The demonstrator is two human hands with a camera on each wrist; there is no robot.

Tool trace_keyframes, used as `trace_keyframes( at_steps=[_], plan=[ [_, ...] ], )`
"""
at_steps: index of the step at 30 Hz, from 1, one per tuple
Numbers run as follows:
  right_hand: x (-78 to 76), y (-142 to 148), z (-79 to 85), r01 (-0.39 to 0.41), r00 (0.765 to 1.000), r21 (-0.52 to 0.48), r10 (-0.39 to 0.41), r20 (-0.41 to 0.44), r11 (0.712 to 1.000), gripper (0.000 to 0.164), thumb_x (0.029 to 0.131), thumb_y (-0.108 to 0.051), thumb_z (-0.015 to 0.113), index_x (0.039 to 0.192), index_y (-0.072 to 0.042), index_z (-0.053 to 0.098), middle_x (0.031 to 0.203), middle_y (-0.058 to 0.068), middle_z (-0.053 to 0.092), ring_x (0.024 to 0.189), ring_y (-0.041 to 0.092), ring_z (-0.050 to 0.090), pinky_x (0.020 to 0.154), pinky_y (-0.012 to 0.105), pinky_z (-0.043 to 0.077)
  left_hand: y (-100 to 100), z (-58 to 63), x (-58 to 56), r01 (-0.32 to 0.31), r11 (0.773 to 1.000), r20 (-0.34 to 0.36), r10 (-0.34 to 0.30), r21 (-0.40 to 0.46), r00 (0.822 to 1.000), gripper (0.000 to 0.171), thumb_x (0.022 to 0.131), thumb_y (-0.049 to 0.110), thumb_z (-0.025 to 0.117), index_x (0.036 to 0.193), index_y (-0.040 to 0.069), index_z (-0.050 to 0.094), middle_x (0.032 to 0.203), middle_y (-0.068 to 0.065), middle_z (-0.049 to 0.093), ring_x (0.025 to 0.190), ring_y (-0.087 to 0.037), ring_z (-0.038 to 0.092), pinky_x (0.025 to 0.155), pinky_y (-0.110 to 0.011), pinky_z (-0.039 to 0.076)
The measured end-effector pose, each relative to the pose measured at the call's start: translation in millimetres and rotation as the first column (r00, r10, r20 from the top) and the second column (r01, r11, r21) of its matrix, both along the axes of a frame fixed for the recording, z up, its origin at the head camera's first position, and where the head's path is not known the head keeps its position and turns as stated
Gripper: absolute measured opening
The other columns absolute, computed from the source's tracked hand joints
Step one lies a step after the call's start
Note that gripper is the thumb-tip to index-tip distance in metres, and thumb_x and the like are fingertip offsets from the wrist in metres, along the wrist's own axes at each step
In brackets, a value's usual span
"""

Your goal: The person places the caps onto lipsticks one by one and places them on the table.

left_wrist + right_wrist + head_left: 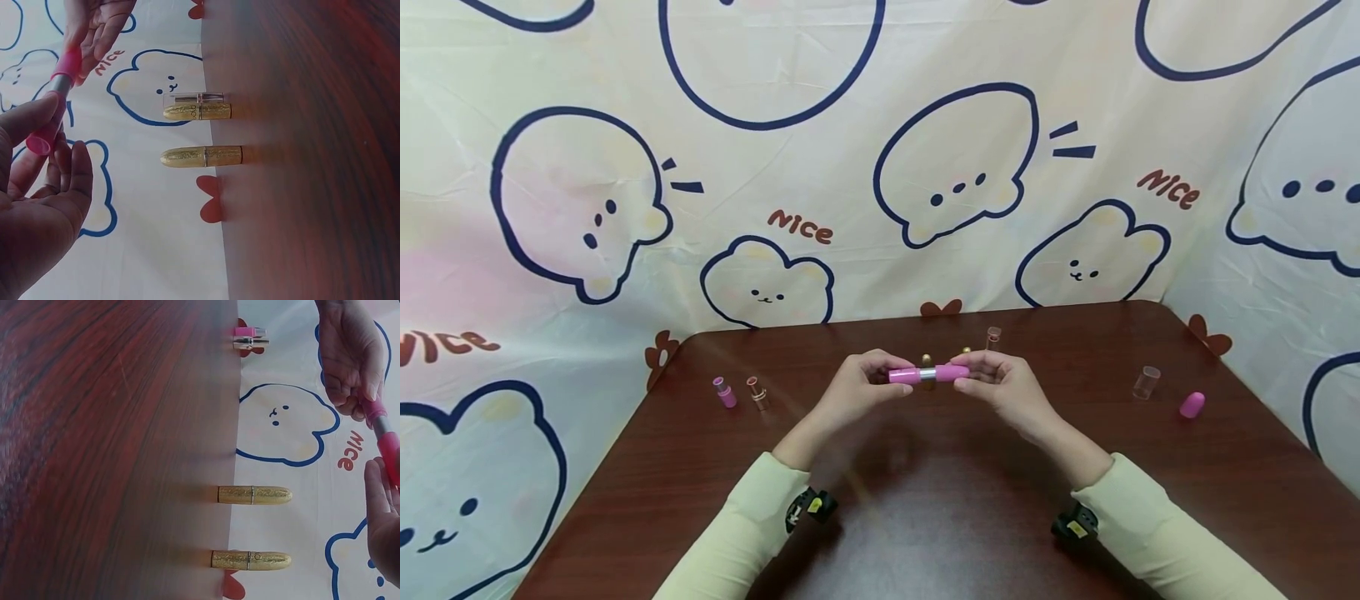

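Note:
A pink lipstick with a silver middle band is held level above the table between both hands. My left hand pinches its pink base between thumb and fingers. On the other end, my right hand pinches the pink cap. The silver band shows between base and cap, also in the left wrist view. Behind the hands stand two gold lipsticks, upright and capped, mostly hidden in the head view.
At the left stand an uncapped pink lipstick and an uncapped rose-gold one. A clear cap and a loose pink cap are at the right. A clear-topped tube stands at the back of the brown table.

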State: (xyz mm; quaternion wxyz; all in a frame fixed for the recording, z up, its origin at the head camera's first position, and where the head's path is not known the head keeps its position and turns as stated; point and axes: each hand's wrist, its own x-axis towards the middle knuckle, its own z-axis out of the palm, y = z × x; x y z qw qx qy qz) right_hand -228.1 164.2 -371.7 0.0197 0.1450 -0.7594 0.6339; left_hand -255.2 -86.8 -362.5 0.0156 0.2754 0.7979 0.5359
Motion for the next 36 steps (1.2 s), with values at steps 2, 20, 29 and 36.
trace_keyframes(
  at_steps=[2, 20, 29, 36],
  plan=[
    [-0.1, -1, -0.3, -0.003, 1.0, 0.005, 0.003, -0.001, 1.0, 0.029, 0.087, -0.008, 0.073, 0.115, -0.005, 0.068, 0.111, 0.012, 0.068, 0.098, 0.026, 0.066, 0.081, 0.03, 0.053, 0, -0.6, -0.1, 0.005, 1.0, 0.001, -0.005, 0.001, 1.0, 0.021, 0.086, 0.012, 0.075, 0.107, 0.013, 0.074, 0.097, -0.001, 0.065, 0.084, -0.024, 0.055, 0.069, -0.031, 0.049],
    [-0.5, -11, -3.2, -0.057, 0.998, -0.042, 0.056, -0.024, 0.998, 0.028, 0.086, -0.003, 0.072, 0.114, 0.002, 0.067, 0.109, 0.017, 0.068, 0.096, 0.026, 0.067, 0.081, 0.029, 0.053, 4, -5.0, -1.8, 0.06, 0.998, 0.005, -0.06, 0.025, 0.998, 0.024, 0.086, 0.015, 0.075, 0.109, 0.008, 0.073, 0.098, -0.004, 0.066, 0.083, -0.022, 0.055, 0.068, -0.028, 0.048],
    [1.0, -13, -1.3, -0.055, 0.998, -0.032, 0.054, -0.016, 0.998, 0.031, 0.085, -0.01, 0.075, 0.114, 0.0, 0.069, 0.109, 0.014, 0.069, 0.097, 0.025, 0.067, 0.082, 0.031, 0.053, 5, -2.3, 0.3, 0.059, 0.998, 0.027, -0.059, 0.026, 0.998, 0.027, 0.087, 0.013, 0.074, 0.112, 0.004, 0.071, 0.101, -0.008, 0.066, 0.084, -0.022, 0.054, 0.067, -0.027, 0.047],
    [1.0, -13, -1.5, -0.044, 0.999, -0.018, 0.043, -0.02, 0.999, 0.029, 0.086, -0.008, 0.074, 0.113, -0.001, 0.069, 0.108, 0.013, 0.07, 0.095, 0.024, 0.067, 0.081, 0.03, 0.053, 5, -2.6, -0.5, 0.053, 0.998, 0.027, -0.053, 0.025, 0.998, 0.024, 0.086, 0.015, 0.075, 0.109, 0.006, 0.073, 0.099, -0.005, 0.067, 0.084, -0.023, 0.055, 0.068, -0.027, 0.048]
  ],
)
